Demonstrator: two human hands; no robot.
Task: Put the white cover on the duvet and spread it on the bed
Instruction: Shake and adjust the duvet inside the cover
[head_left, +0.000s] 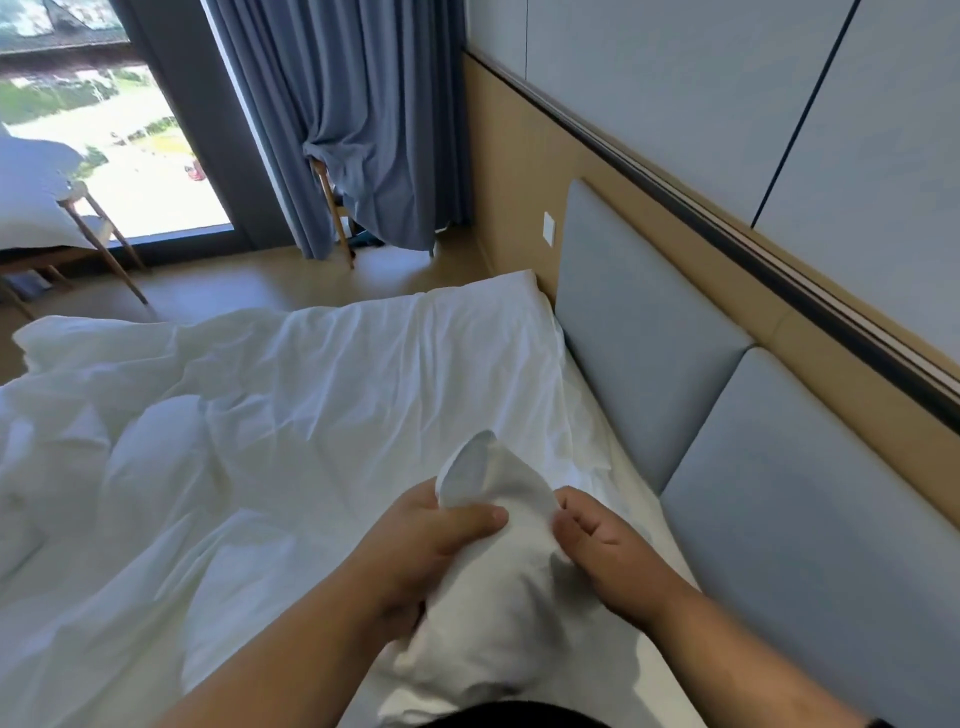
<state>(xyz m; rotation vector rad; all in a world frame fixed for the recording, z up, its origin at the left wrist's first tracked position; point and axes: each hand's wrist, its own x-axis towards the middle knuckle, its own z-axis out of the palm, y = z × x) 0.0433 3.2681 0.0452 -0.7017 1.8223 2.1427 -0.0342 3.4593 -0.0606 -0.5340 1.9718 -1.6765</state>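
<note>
- Left hand (436, 540) grips a bunched corner of the white cover (483, 571), thumb across the cloth.
- Right hand (608, 551) pinches the same corner at its other side, fingers curled.
- Corner is stuffed, soft, peaked upward.
- Duvet (322, 384): wrinkled white cotton, spread over the bed, lumpy away from the headboard (639, 332).
- Headboard: smooth grey padded panels, just beside the hands.
- Pleated blue curtain (358, 119) beyond the headboard's far end.

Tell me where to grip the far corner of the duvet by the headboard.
Probably pinch the far corner at its tip, coming from the window side: it lies flat and free near the headboard. Both the left hand and right hand already grip the near corner.
</note>
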